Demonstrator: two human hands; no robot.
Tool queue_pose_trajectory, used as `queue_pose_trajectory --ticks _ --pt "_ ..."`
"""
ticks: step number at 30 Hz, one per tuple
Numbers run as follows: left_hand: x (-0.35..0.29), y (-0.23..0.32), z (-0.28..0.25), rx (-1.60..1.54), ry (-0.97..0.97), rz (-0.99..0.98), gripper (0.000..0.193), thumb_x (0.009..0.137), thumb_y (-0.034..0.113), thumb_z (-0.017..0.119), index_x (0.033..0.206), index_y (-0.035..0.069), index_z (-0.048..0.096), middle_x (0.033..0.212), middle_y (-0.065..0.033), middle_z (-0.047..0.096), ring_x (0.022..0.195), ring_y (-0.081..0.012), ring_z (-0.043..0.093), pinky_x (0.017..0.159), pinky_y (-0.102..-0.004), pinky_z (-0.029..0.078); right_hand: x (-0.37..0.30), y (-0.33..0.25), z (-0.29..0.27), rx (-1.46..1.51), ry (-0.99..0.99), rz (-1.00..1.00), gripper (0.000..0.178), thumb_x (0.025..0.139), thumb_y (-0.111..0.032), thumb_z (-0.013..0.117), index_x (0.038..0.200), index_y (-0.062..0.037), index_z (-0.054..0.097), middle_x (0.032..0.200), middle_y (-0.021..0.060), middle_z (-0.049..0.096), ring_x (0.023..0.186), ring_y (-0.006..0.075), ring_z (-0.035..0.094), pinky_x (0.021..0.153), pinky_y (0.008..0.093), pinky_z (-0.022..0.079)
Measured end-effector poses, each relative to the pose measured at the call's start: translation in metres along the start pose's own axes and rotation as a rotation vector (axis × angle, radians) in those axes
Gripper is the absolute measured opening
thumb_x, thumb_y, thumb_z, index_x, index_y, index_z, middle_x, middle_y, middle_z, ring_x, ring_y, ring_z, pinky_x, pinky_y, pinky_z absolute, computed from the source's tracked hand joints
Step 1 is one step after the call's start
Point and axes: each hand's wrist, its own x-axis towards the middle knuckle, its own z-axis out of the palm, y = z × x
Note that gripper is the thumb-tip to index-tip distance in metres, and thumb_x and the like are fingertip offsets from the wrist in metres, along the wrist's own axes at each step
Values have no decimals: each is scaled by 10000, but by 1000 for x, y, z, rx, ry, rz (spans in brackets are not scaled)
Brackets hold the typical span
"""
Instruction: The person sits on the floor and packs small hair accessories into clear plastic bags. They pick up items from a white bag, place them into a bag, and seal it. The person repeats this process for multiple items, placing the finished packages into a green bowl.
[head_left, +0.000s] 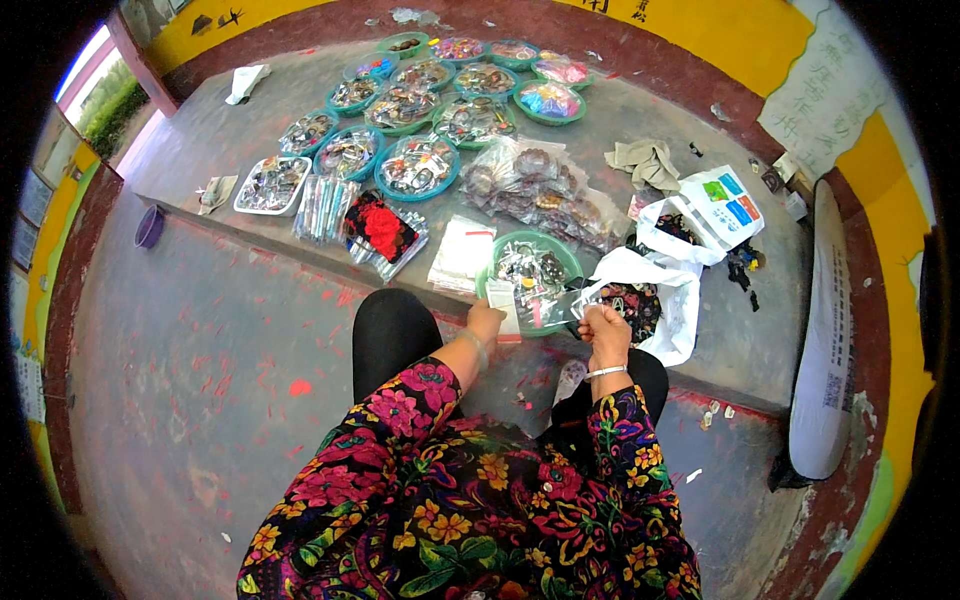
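My left hand [485,321] is closed on a small packet of clear plastic with white card [503,303], held over the near edge of a green basket [567,252]. In the basket lie several small clear packets with dark and silvery pieces [530,267]. To the right, my right hand [605,328] is closed, fingertips pinched together beside a sheet of clear plastic [566,305]. What exactly sits between those fingertips is too small to make out. Just beyond that hand, a white plastic bag [682,318] stands open with dark small pieces [630,305] inside.
Flat white plastic bags [463,252] lie left of the green basket. Farther off are a heap of clear packets [545,190], several filled basins [418,195], a white tray [243,202] and a red and black bundle [382,228]. A platform edge [270,245] runs before my knees.
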Motion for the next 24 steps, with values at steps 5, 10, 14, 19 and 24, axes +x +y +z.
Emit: queue_pose_trajectory --ticks 5,10,14,19,24 --pt "20 8 11 118 101 182 377 703 -50 511 1079 -22 509 1029 -165 565 925 -248 549 781 -318 428 -4 -2 2 -12 -42 4 31 776 -60 559 774 -29 566 658 64 606 499 103 558 438 189 393" --pt "6 19 21 567 307 461 439 730 -10 520 1164 -29 455 1076 -171 548 1010 -266 526 861 -321 404 -1 -4 -1 53 -124 104 56 800 -53 537 850 -35 519 774 123 636 645 162 627 507 213 452" --pt "-34 48 40 455 28 408 328 818 114 539 1123 -4 516 1062 -114 568 959 -184 541 800 -294 427 -6 -8 2 181 -254 104 58 814 -59 538 843 -44 490 862 129 631 744 193 633 589 235 478" --pt "-98 87 75 -15 -290 266 268 868 199 524 1068 27 567 998 -58 599 872 -104 551 753 -246 431 -14 -12 16 208 -360 128 72 798 -49 551 817 -46 482 840 143 629 733 209 632 570 226 453" --pt "-115 110 72 -87 -192 173 176 834 150 562 953 24 595 915 -50 615 835 -118 560 746 -254 442 -26 -12 28 78 -543 174 67 791 -54 561 820 -27 507 842 140 630 728 204 626 580 225 444"
